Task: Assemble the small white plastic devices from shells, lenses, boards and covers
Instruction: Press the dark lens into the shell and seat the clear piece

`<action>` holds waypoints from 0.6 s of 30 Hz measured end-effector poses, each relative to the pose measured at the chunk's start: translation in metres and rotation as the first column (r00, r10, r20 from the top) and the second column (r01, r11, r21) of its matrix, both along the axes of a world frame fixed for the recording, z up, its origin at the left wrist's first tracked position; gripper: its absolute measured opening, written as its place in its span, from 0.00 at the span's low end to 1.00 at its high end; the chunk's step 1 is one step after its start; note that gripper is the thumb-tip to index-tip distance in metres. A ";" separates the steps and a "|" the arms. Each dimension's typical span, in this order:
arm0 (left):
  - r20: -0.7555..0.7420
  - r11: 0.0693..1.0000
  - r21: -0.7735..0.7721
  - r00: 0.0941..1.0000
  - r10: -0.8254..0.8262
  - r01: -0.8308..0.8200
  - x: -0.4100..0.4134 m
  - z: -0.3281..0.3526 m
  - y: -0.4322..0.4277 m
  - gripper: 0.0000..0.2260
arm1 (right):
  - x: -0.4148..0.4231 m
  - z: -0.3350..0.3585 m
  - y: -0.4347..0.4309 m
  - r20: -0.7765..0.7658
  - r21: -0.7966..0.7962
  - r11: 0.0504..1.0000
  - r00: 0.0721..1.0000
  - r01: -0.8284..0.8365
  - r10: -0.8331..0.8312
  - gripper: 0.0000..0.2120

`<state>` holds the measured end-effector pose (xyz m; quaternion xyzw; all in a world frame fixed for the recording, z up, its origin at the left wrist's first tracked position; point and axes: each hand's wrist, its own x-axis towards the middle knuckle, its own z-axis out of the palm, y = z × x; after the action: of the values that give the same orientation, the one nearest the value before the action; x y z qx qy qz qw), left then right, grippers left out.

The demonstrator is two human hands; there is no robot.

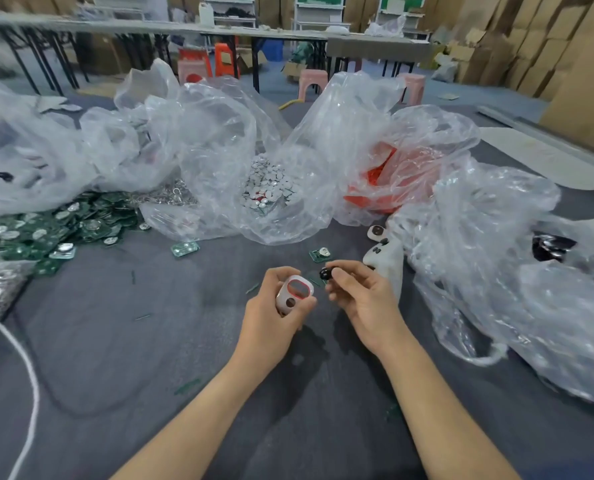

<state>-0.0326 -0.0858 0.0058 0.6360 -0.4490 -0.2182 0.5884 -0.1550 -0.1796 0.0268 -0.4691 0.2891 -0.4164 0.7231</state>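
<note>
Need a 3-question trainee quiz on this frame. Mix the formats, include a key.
1. Multiple choice: what does the left hand hold?
A) a white shell with a red-framed window
B) a green board
C) a roll of tape

2. True or false: the right hand pinches a small black part beside the shell.

3. Fill in: the pile of green boards lies to the person's ____.

Key: 1 A; 2 true; 3 left.
</note>
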 end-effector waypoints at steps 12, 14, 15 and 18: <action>-0.084 0.997 -0.043 0.994 -0.074 0.071 0.002 0.003 0.006 0.21 | 0.001 -0.007 0.008 -0.134 -0.083 0.996 0.991 -0.030 0.019 0.06; -0.091 0.996 -0.032 0.992 -0.089 0.086 0.001 0.003 0.006 0.22 | 0.002 -0.007 0.009 -0.163 -0.128 0.990 0.986 -0.065 0.043 0.08; -0.085 0.995 -0.028 0.992 -0.093 0.091 0.001 0.003 0.006 0.23 | 0.002 -0.007 0.010 -0.165 -0.136 0.987 0.984 -0.089 0.066 0.10; -0.030 0.995 -0.011 0.995 -0.097 0.097 0.000 0.004 0.006 0.24 | 0.002 -0.007 0.012 -0.101 -0.056 0.985 0.983 -0.162 0.156 0.11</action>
<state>-0.0323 -0.0796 0.0098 0.6073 -0.4713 -0.2543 0.5868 -0.1527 -0.1679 0.0202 -0.5332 0.2717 -0.3434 0.7238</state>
